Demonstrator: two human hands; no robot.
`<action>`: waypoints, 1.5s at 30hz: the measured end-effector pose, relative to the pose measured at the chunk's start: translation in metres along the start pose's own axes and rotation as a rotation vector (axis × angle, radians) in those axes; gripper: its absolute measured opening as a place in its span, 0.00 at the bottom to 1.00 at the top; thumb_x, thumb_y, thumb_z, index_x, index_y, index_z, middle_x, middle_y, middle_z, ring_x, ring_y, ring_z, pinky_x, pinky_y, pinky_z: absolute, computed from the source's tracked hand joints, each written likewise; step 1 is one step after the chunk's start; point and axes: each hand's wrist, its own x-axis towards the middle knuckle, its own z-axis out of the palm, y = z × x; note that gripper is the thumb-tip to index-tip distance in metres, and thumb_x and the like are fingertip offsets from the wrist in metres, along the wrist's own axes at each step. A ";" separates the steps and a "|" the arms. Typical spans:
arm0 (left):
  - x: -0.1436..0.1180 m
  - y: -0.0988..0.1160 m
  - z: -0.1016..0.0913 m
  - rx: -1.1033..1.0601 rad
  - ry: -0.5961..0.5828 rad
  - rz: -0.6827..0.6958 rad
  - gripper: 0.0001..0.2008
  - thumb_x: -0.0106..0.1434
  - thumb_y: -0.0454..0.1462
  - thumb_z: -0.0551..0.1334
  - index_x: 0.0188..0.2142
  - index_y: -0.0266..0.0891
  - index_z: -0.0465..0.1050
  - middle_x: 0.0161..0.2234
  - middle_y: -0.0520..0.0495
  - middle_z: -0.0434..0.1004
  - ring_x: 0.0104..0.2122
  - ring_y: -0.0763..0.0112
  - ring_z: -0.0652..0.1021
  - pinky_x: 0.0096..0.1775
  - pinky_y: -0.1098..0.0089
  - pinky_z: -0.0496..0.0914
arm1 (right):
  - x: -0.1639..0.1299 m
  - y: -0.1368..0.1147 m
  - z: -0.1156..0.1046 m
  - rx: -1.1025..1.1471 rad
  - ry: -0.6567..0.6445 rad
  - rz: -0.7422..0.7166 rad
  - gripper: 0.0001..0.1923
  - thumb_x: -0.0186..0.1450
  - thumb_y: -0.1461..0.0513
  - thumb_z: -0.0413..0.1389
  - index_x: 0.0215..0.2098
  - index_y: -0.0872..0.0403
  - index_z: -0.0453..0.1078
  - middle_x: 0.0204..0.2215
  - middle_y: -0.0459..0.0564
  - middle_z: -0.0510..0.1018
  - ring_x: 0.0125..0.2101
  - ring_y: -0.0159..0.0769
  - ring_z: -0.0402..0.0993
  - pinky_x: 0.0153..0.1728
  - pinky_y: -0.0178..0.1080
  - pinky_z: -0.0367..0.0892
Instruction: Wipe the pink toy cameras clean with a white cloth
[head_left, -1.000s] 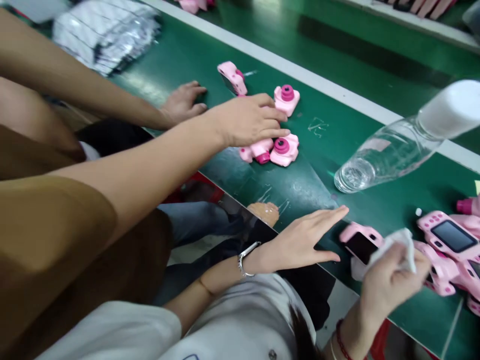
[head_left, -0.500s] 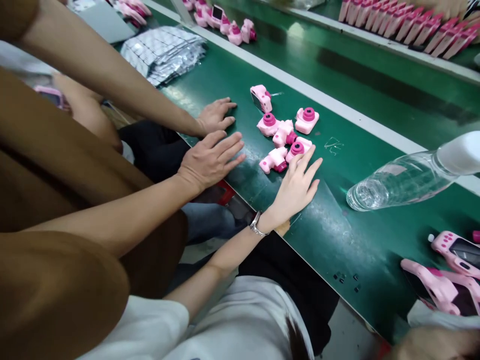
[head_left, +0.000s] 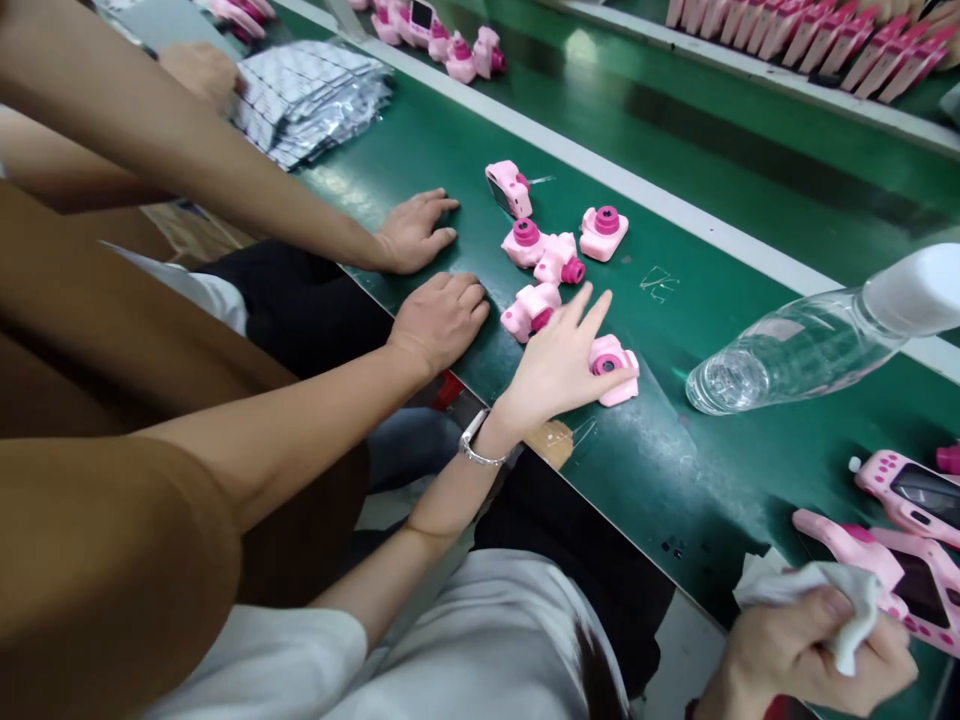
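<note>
My left hand, with a silver watch on its wrist, is over a group of pink toy cameras on the green workbench. Its fingers are spread. The thumb lies across one pink camera with a magenta lens, and the fingertips are beside another camera, partly covered. Three more, including an upright one, stand just beyond. At the lower right my right hand is closed around a crumpled white cloth. Pink cameras with dark screens lie right behind it.
A clear bottle with a white cap stands right of centre. On the left, a co-worker's two hands rest at the bench edge. A stack of silvery bags lies beyond. Small dark pieces lie near the front edge.
My left hand has shifted left, and one camera now lies apart from the group, nearer the front edge. My right hand has come into view with the cloth. The co-worker's nearer hand has curled its fingers.
</note>
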 end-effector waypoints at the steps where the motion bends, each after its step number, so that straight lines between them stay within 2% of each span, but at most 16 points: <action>1: -0.002 0.000 -0.001 -0.010 -0.107 -0.006 0.41 0.61 0.52 0.68 0.68 0.35 0.61 0.68 0.32 0.64 0.66 0.43 0.68 0.63 0.48 0.67 | 0.000 -0.001 0.003 0.003 0.058 -0.054 0.22 0.64 0.42 0.56 0.21 0.44 0.62 0.20 0.48 0.57 0.22 0.44 0.57 0.26 0.48 0.48; 3: -0.008 0.000 0.002 -0.063 -0.251 -0.013 0.39 0.60 0.51 0.68 0.65 0.36 0.65 0.62 0.34 0.71 0.61 0.46 0.73 0.60 0.48 0.69 | -0.008 -0.008 0.009 0.039 0.074 -0.097 0.23 0.64 0.46 0.60 0.20 0.47 0.60 0.18 0.45 0.60 0.20 0.38 0.57 0.25 0.45 0.51; 4: -0.012 0.002 0.006 -0.117 -0.280 -0.011 0.37 0.58 0.49 0.69 0.63 0.37 0.67 0.59 0.36 0.73 0.59 0.48 0.75 0.60 0.49 0.70 | -0.015 -0.013 0.011 0.093 0.007 -0.048 0.20 0.65 0.48 0.60 0.22 0.48 0.63 0.19 0.45 0.64 0.20 0.37 0.60 0.25 0.44 0.54; 7: -0.032 0.013 0.022 -0.404 -0.275 -0.015 0.37 0.51 0.48 0.75 0.58 0.41 0.70 0.55 0.41 0.72 0.54 0.53 0.77 0.59 0.52 0.70 | -0.035 -0.032 0.022 0.323 -0.192 0.202 0.15 0.67 0.49 0.60 0.33 0.51 0.70 0.28 0.46 0.76 0.27 0.38 0.73 0.31 0.42 0.66; 9: -0.050 0.025 0.032 -0.609 -0.275 -0.033 0.40 0.47 0.49 0.78 0.57 0.42 0.70 0.55 0.42 0.69 0.54 0.55 0.76 0.60 0.52 0.70 | -0.043 -0.046 0.031 0.424 -0.272 0.279 0.17 0.66 0.48 0.60 0.34 0.53 0.71 0.31 0.47 0.77 0.32 0.39 0.76 0.36 0.42 0.69; 12: -0.074 0.041 0.039 -0.842 -0.316 -0.064 0.46 0.41 0.54 0.80 0.57 0.42 0.69 0.55 0.40 0.67 0.56 0.52 0.74 0.60 0.50 0.69 | -0.043 -0.062 0.043 0.406 -0.208 0.270 0.18 0.66 0.47 0.61 0.33 0.52 0.69 0.30 0.44 0.74 0.32 0.35 0.72 0.37 0.39 0.67; 16: -0.087 0.050 0.039 -1.165 -0.468 -0.124 0.38 0.56 0.58 0.71 0.60 0.42 0.69 0.57 0.38 0.72 0.54 0.54 0.77 0.55 0.56 0.73 | -0.034 -0.076 0.044 0.404 -0.108 0.342 0.14 0.70 0.49 0.57 0.37 0.52 0.69 0.32 0.43 0.73 0.31 0.33 0.71 0.36 0.38 0.66; 19: -0.083 0.049 0.042 -1.317 -0.534 -0.157 0.38 0.54 0.55 0.73 0.59 0.41 0.72 0.55 0.40 0.77 0.53 0.54 0.79 0.53 0.60 0.74 | -0.033 -0.082 0.037 0.406 -0.172 0.407 0.16 0.69 0.48 0.58 0.36 0.52 0.69 0.30 0.43 0.73 0.30 0.33 0.71 0.34 0.37 0.66; 23: -0.077 0.046 0.049 -1.618 -0.829 -0.253 0.39 0.52 0.57 0.71 0.60 0.43 0.73 0.51 0.41 0.81 0.48 0.53 0.81 0.46 0.60 0.76 | -0.033 -0.087 0.028 0.412 -0.274 0.461 0.16 0.68 0.49 0.59 0.35 0.52 0.70 0.28 0.42 0.72 0.27 0.32 0.69 0.30 0.36 0.64; 25: -0.076 0.045 0.050 -1.740 -0.893 -0.296 0.39 0.53 0.56 0.70 0.61 0.43 0.72 0.50 0.41 0.82 0.47 0.53 0.82 0.45 0.61 0.75 | -0.031 -0.090 0.025 0.481 -0.273 0.489 0.14 0.69 0.50 0.59 0.35 0.52 0.70 0.29 0.44 0.74 0.28 0.34 0.71 0.31 0.38 0.67; 30: -0.076 0.042 0.047 -1.904 -0.881 -0.364 0.39 0.55 0.51 0.67 0.62 0.37 0.69 0.48 0.39 0.82 0.41 0.57 0.82 0.41 0.64 0.72 | -0.020 -0.094 0.023 0.566 -0.170 0.451 0.12 0.68 0.53 0.62 0.33 0.51 0.69 0.25 0.42 0.74 0.23 0.33 0.70 0.26 0.37 0.66; 33: -0.079 0.041 0.048 -1.877 -0.881 -0.389 0.35 0.53 0.48 0.69 0.57 0.35 0.74 0.41 0.41 0.84 0.37 0.60 0.81 0.39 0.66 0.71 | -0.012 -0.094 0.025 0.482 -0.181 0.321 0.11 0.68 0.53 0.62 0.34 0.51 0.73 0.26 0.42 0.74 0.23 0.31 0.68 0.25 0.36 0.64; 37: -0.084 0.037 0.054 -1.871 -0.728 -0.373 0.16 0.50 0.43 0.71 0.37 0.37 0.81 0.28 0.47 0.81 0.33 0.62 0.81 0.38 0.66 0.72 | 0.005 -0.091 0.026 0.403 -0.479 -0.047 0.05 0.70 0.60 0.60 0.36 0.50 0.77 0.27 0.42 0.73 0.26 0.29 0.67 0.28 0.34 0.62; 40: -0.080 0.039 0.051 -1.884 -0.651 -0.379 0.15 0.52 0.44 0.70 0.37 0.38 0.81 0.33 0.46 0.84 0.36 0.60 0.82 0.41 0.65 0.73 | 0.015 -0.089 0.017 0.396 -0.708 -0.217 0.06 0.69 0.66 0.60 0.39 0.49 0.78 0.28 0.41 0.74 0.28 0.28 0.68 0.28 0.33 0.62; 43: -0.068 0.047 0.042 -1.976 -0.639 -0.437 0.23 0.55 0.49 0.69 0.46 0.37 0.80 0.41 0.43 0.85 0.41 0.56 0.83 0.46 0.62 0.74 | 0.014 -0.084 0.004 0.430 -0.850 -0.159 0.07 0.67 0.66 0.61 0.39 0.48 0.78 0.28 0.41 0.74 0.27 0.28 0.68 0.26 0.32 0.62; 45: -0.060 0.053 0.036 -2.066 -0.665 -0.491 0.27 0.61 0.55 0.64 0.48 0.36 0.78 0.44 0.40 0.85 0.43 0.56 0.83 0.47 0.62 0.73 | 0.009 -0.080 0.000 0.463 -0.811 0.036 0.02 0.66 0.62 0.63 0.36 0.49 0.79 0.27 0.42 0.74 0.25 0.28 0.67 0.23 0.32 0.61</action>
